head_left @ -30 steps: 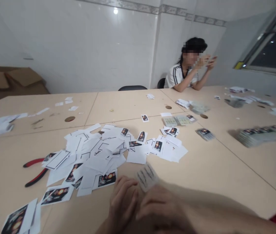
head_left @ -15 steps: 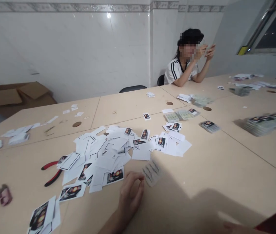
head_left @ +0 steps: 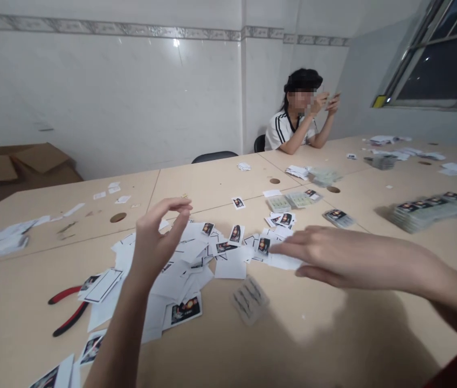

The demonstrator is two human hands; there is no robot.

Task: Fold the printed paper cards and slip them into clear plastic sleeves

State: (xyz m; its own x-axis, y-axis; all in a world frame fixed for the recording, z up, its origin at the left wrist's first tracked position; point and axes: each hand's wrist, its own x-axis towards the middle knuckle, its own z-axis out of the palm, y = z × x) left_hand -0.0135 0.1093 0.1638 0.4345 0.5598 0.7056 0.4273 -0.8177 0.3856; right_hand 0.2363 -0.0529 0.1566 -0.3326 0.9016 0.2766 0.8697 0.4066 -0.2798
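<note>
My left hand [head_left: 159, 237] is raised over the left part of a loose heap of white cards [head_left: 184, 269], thumb and fingers curved with a gap between them and nothing held. Over the right end of the heap, my right hand [head_left: 329, 256] stretches leftward, fingers extended, its fingertips beside a card with a dark picture [head_left: 263, 246]. Whether they touch it, I cannot tell. Between the hands, nearer to me, a clear flat case [head_left: 249, 300] with several thin dark items lies on the table.
Red-handled pliers [head_left: 69, 307] lie left of the heap. Stacked clear cases [head_left: 426, 212] stand at the right, with a smaller stack [head_left: 338, 217] nearer the middle. Across the table [head_left: 196, 186] sits a person [head_left: 293, 129] with both hands raised. A cardboard box [head_left: 46, 161] is behind the table.
My left hand has left the side of the clear case and risen over the heap. My right hand has come in from the lower right edge. The view has shifted slightly.
</note>
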